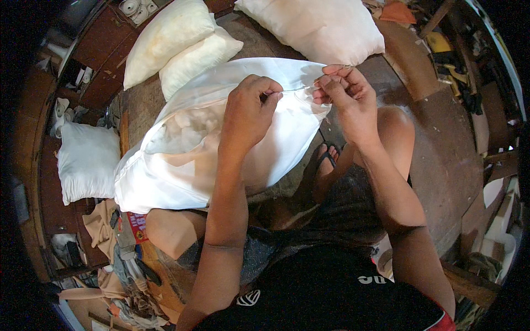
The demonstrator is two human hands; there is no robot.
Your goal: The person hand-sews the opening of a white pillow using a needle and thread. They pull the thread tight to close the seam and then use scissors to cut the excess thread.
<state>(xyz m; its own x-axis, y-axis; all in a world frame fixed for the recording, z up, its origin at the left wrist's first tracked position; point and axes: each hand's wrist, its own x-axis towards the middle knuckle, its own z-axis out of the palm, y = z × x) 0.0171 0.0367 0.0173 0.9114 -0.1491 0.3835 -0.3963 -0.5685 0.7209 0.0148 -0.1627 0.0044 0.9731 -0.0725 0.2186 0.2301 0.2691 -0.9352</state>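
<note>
A large white pillow (292, 135) lies across my lap, its long side opening showing loose white stuffing (190, 129). Above its right part, my left hand (249, 110) is closed, thumb and forefinger pinched together. From that pinch a thin, taut strand that looks like thread (298, 89) runs across to my right hand (349, 98). The fingers of the right hand are bent together around its other end, by the pillow's far right corner. A needle, if there is one, is too small to make out.
Two stacked cream pillows (168, 41) lie at the far left, with another big pillow (320, 27) at the far middle. A smaller white pillow (88, 160) stands at left. Tools and cloth scraps (130, 265) crowd the lower left. Cardboard (411, 60) and yellow-handled tools (450, 60) lie right.
</note>
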